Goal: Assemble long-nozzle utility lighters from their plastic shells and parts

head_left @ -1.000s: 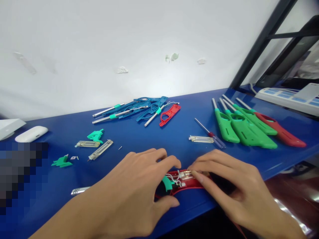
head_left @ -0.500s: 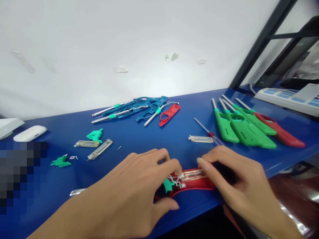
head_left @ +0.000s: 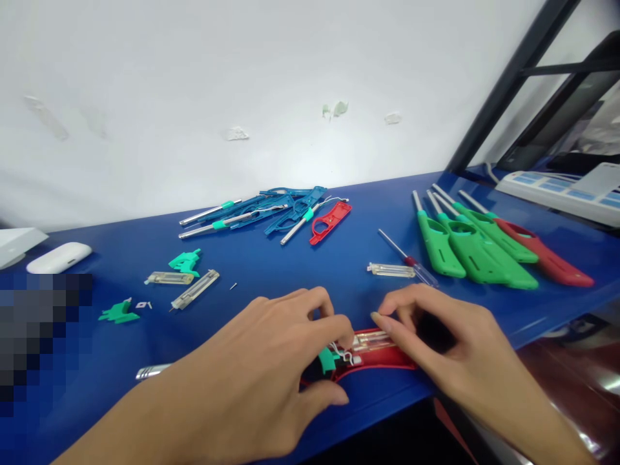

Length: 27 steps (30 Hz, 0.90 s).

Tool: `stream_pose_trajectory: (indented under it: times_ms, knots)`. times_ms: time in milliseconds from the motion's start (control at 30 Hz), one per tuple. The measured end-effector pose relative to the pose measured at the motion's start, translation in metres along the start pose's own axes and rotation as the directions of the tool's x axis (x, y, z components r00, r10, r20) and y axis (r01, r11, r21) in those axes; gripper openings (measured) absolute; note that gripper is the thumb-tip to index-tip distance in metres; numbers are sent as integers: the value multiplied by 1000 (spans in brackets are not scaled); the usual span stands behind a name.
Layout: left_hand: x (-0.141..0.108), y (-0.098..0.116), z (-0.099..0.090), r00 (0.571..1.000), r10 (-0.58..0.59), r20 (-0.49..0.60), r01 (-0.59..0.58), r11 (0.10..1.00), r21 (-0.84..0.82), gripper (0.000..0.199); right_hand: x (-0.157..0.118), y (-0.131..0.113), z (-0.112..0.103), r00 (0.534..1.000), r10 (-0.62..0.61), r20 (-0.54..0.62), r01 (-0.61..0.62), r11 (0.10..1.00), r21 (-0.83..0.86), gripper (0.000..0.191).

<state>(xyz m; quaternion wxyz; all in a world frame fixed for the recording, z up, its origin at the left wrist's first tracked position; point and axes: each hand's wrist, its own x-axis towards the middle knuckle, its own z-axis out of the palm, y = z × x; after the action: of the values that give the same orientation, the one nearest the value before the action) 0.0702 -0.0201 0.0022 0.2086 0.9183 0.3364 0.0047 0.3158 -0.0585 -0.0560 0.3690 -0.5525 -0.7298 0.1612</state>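
An opened red lighter shell (head_left: 387, 358) lies near the table's front edge with its inside facing up. In it sit a clear fuel tank (head_left: 371, 340), a green trigger (head_left: 328, 360) and thin white wires (head_left: 345, 354). My left hand (head_left: 271, 361) is closed around the shell's trigger end, and a metal tube (head_left: 151, 372) pokes out to its left. My right hand (head_left: 445, 349) is over the other end, thumb and index tips pinched together just above the tank. Whatever is between those tips is hidden.
Blue lighter parts (head_left: 295, 210) and a red shell half (head_left: 329, 223) lie at the back. Green lighters (head_left: 477, 252), a red lighter (head_left: 547, 255) and a screwdriver (head_left: 409, 259) are to the right. Loose fuel tanks (head_left: 196, 289) and green triggers (head_left: 185, 261) lie left, near a white case (head_left: 59, 258).
My right thumb and index finger have shifted slightly left along the tank and drawn together. My left hand and the shell have stayed in place.
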Motion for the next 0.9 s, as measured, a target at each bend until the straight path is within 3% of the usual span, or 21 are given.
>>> stream_pose_trajectory:
  times_ms: [367, 567, 900]
  knots:
    - [0, -2, 0, 1000, 15, -6, -15, 1000, -9, 16, 5, -1, -2, 996, 14, 85, -15, 1000, 15, 12]
    - [-2, -1, 0, 1000, 4, 23, -4, 1000, 3, 15, 7, 1, -2, 986, 89, 142, -92, 996, 17, 13]
    - [-1, -2, -3, 1000, 0, 24, 1, 1000, -22, 16, 7, -1, -2, 984, 102, 143, -107, 994, 29, 14]
